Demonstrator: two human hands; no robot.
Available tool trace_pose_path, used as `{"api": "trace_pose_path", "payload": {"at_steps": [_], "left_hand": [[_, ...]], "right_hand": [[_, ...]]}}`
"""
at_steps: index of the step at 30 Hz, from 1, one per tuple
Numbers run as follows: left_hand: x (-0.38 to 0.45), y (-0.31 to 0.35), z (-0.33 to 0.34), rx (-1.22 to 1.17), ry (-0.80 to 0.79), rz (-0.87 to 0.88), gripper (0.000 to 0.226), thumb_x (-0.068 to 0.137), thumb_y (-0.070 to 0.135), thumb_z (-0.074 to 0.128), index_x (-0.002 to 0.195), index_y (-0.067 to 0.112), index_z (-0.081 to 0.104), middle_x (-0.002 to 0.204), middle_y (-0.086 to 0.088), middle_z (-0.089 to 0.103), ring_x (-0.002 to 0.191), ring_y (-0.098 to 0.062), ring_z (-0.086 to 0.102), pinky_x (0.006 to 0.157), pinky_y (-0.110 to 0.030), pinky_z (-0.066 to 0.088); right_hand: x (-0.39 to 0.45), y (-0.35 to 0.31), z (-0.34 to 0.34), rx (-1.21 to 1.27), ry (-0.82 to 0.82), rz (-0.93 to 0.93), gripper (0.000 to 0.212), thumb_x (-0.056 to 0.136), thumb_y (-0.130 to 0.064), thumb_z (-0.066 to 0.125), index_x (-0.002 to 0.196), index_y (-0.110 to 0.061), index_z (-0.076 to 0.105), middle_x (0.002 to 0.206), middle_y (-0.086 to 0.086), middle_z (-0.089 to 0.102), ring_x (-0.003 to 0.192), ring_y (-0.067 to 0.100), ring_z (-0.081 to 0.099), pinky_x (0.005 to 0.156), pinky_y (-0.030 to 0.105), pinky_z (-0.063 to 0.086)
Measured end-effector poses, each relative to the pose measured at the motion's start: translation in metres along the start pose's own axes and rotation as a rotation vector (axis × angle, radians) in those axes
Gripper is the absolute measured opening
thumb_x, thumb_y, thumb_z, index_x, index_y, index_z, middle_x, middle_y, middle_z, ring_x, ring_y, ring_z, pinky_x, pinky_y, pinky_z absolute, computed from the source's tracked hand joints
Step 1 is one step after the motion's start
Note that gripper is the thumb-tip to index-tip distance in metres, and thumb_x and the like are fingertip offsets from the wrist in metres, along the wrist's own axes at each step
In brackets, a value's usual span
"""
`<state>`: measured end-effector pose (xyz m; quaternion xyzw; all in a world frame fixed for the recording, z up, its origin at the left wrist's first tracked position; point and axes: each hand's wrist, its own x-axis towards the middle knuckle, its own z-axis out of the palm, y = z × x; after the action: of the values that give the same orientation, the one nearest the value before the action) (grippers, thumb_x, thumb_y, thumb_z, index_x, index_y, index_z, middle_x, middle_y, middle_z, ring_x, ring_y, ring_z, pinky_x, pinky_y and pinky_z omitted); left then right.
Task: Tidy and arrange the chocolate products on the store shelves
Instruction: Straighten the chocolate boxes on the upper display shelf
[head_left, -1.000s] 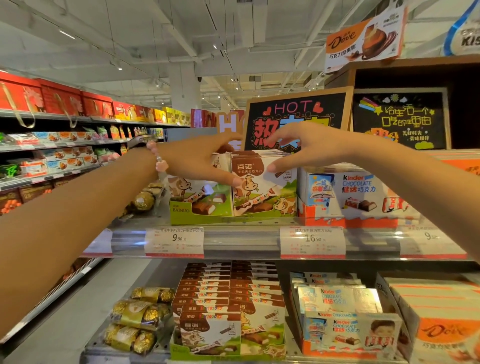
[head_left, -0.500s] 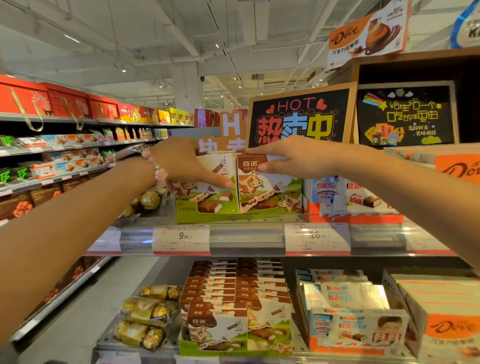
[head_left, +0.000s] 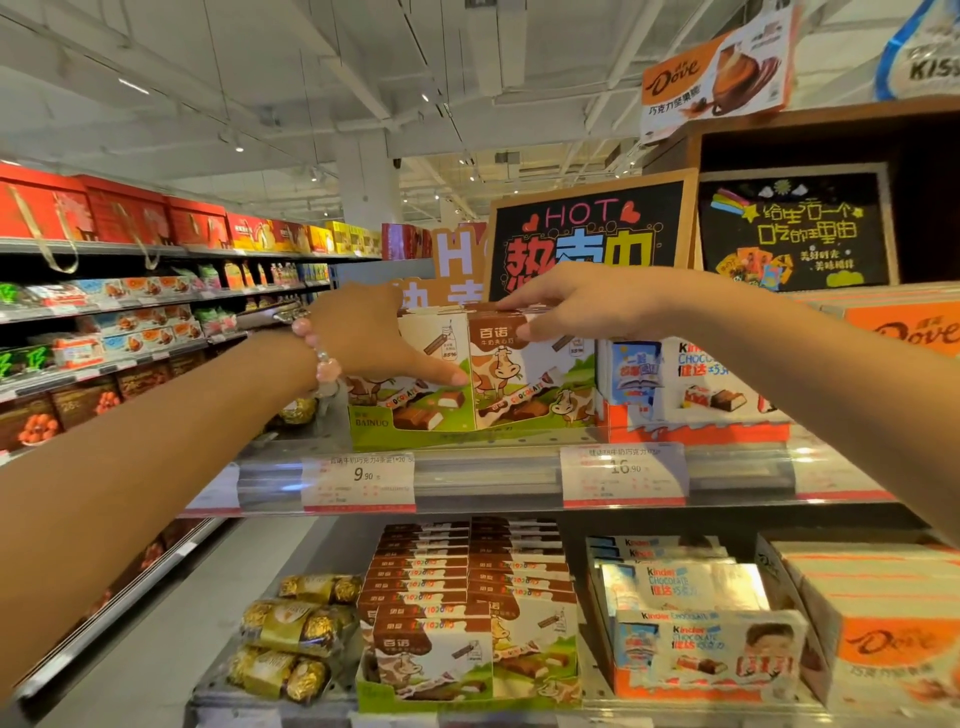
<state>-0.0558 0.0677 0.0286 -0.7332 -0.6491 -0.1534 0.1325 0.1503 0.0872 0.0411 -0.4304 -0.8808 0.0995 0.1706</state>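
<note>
Two rows of Bainuo cow-print chocolate boxes stand in a green display tray (head_left: 410, 439) on the upper shelf. My left hand (head_left: 366, 338) lies over the left front box (head_left: 415, 400), thumb across its face and fingers over its top. My right hand (head_left: 576, 306) pinches the top edge of the right front box (head_left: 524, 384), thumb on the front and fingers behind. Both arms reach up from the lower corners.
Kinder chocolate boxes (head_left: 701, 379) stand right of the tray, orange Dove boxes (head_left: 904, 327) further right. A "HOT" sign (head_left: 587, 234) rises behind. The lower shelf holds more Bainuo boxes (head_left: 467, 613), gold Ferrero packs (head_left: 296, 639), Kinder (head_left: 696, 639) and Dove. An aisle runs left.
Both hands have shifted slightly on the front boxes; my left thumb slid down the left box face, and my right hand moved onto the right box's top edge.
</note>
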Motion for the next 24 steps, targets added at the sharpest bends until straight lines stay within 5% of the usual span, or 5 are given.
{"api": "trace_pose_path", "payload": {"at_steps": [12, 16, 19, 22, 24], "left_hand": [[0.0, -0.019, 0.012, -0.044, 0.125, 0.079, 0.081, 0.056, 0.073, 0.063, 0.118, 0.021, 0.051, 0.078, 0.011, 0.051, 0.076, -0.012, 0.052, 0.059, -0.024, 0.041], [0.001, -0.024, 0.015, 0.306, 0.099, 0.149, 0.113, 0.053, 0.096, 0.029, 0.147, 0.035, 0.012, 0.141, -0.009, 0.04, 0.121, -0.029, 0.045, 0.092, -0.039, 0.042], [0.001, -0.021, 0.009, 0.361, 0.107, 0.268, 0.115, 0.048, 0.092, 0.011, 0.148, 0.034, 0.012, 0.155, -0.001, 0.021, 0.138, -0.028, 0.026, 0.108, -0.051, 0.028], [-0.004, -0.017, 0.007, 0.134, 0.078, 0.334, 0.1, 0.061, 0.087, 0.032, 0.145, 0.032, 0.026, 0.138, 0.003, 0.046, 0.119, -0.019, 0.048, 0.092, -0.034, 0.045], [-0.009, -0.012, 0.004, 0.026, 0.084, 0.389, 0.08, 0.076, 0.069, 0.055, 0.143, 0.032, 0.031, 0.096, 0.011, 0.05, 0.077, -0.002, 0.051, 0.066, -0.009, 0.037]], "right_hand": [[0.002, -0.014, -0.002, -0.249, 0.052, -0.007, 0.03, 0.095, -0.03, 0.053, 0.12, -0.02, 0.065, 0.107, 0.008, 0.067, 0.093, 0.022, 0.06, 0.081, 0.035, 0.047], [0.006, -0.016, 0.0, -0.355, 0.046, -0.014, 0.044, 0.091, -0.045, 0.053, 0.124, -0.017, 0.061, 0.112, 0.01, 0.066, 0.098, 0.024, 0.06, 0.087, 0.04, 0.048], [0.009, -0.021, 0.008, -0.399, 0.041, -0.068, 0.06, 0.09, -0.046, 0.055, 0.142, -0.021, 0.038, 0.134, 0.002, 0.053, 0.117, 0.021, 0.051, 0.099, 0.036, 0.042], [0.016, -0.022, 0.018, -0.474, 0.02, -0.089, 0.062, 0.093, -0.049, 0.048, 0.146, -0.024, 0.03, 0.126, 0.001, 0.055, 0.097, 0.015, 0.049, 0.081, 0.03, 0.04], [0.019, -0.021, 0.02, -0.513, 0.054, -0.093, 0.054, 0.095, -0.049, 0.044, 0.141, -0.022, 0.04, 0.112, 0.001, 0.059, 0.087, 0.013, 0.047, 0.073, 0.028, 0.036]]}}
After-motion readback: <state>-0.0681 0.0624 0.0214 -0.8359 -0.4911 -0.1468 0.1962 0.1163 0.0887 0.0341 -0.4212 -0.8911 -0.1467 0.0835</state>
